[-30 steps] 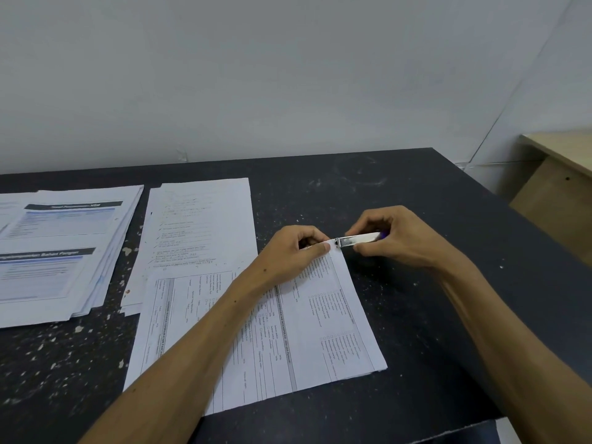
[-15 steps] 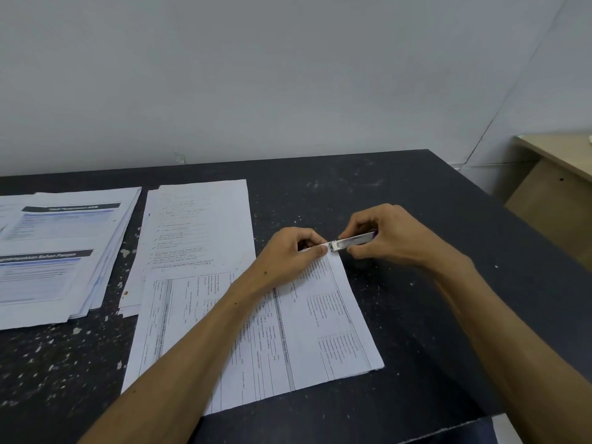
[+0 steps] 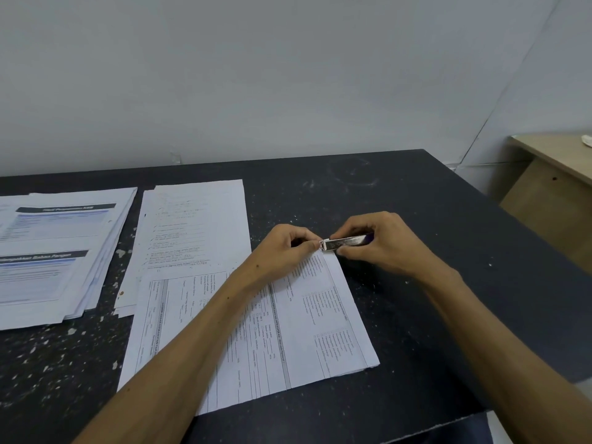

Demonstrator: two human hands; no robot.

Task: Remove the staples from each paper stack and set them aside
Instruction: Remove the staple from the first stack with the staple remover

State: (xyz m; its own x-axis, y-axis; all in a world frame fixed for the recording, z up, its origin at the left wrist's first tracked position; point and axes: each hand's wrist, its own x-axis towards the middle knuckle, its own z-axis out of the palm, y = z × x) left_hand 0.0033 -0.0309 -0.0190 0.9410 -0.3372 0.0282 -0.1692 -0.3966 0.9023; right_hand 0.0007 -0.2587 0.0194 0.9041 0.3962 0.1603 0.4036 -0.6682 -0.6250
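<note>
A dark, nearly black worktop (image 3: 416, 200) fills the lower part of the view, its surface flecked with pale chips and scuffs, and it backs against a plain white wall. On its left side lies a thick heap of printed sheets (image 3: 54, 251) with dark header bars and blue bands, the edges fanned unevenly. Just to the right of that heap is a second stack of white pages (image 3: 195, 225) carrying faint lines of text, its lower end tucked beneath the stack being worked on.

That paper stack (image 3: 320, 325) lies nearest the person, turned at a slant so that its printed form, with ruled columns, small tick boxes and a grey vertical band, runs sideways. Its sheets are white, flat and squared together, with a slight step visible along the near right edge. Its far right corner sits between the two hands.

The left hand (image 3: 285, 248) rests on that corner, fingers curled, thumb and forefinger pinching the paper right at the tip. The right hand (image 3: 381, 245) has its grip closed round a small shiny metal staple remover (image 3: 344, 242) with a dark purple end, held level, its front tip meeting the corner at the left fingertips. The staple itself is too small to make out.

At the far right stands a pale wooden desk (image 3: 557, 161).
</note>
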